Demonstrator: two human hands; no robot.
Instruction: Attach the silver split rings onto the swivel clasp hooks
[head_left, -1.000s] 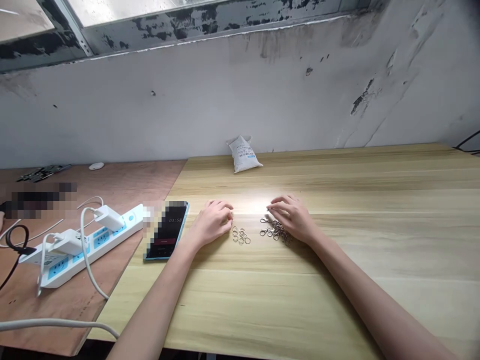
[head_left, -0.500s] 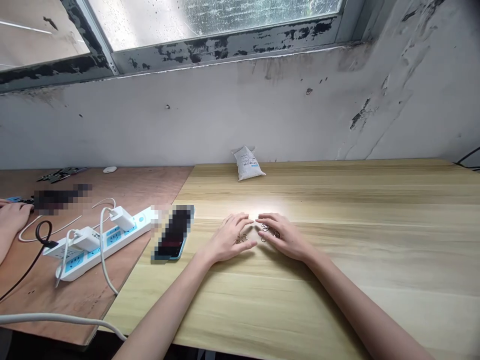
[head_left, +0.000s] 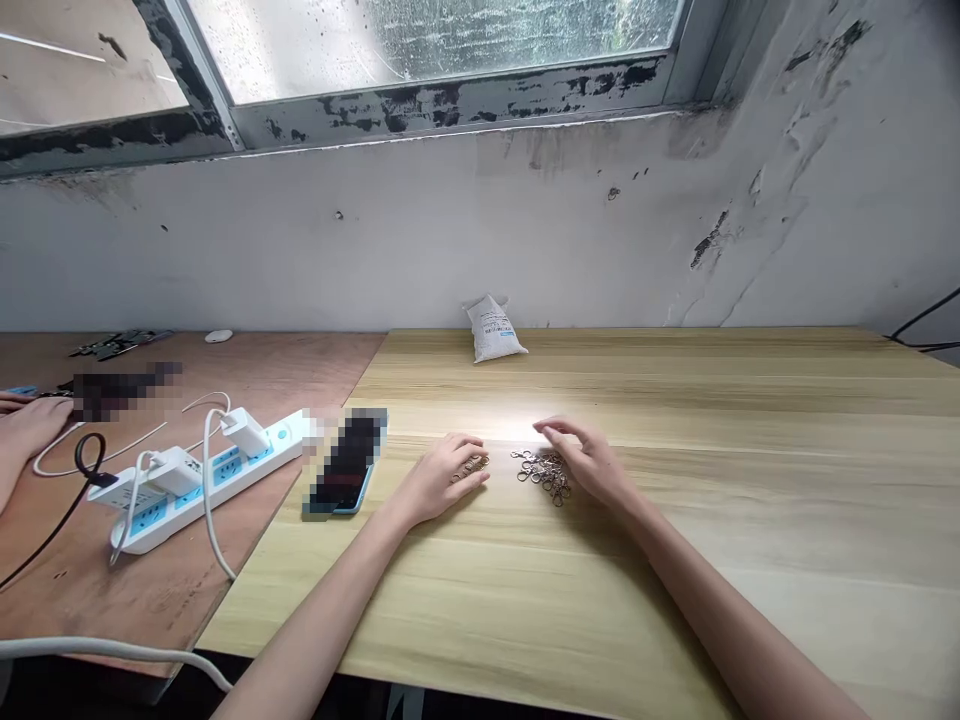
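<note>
My left hand rests on the wooden table, curved with thumb and fingers apart beside a small cluster of brassy metal rings. The hand partly covers the rings. My right hand hovers over the right edge of a pile of silvery metal clasps, its fingers stretched and nothing visible in them. These look like small swivel snap hooks. Bare tabletop separates the two groups.
A white packet stands at the wall. Left of my arm lies a phone, then a power strip with chargers and cables on a brown table. Another person's hand is at far left.
My hands have drawn apart, the left one leftward and the right one rightward. The rings and the pile of clasps now show more fully, with a wider gap between them.
</note>
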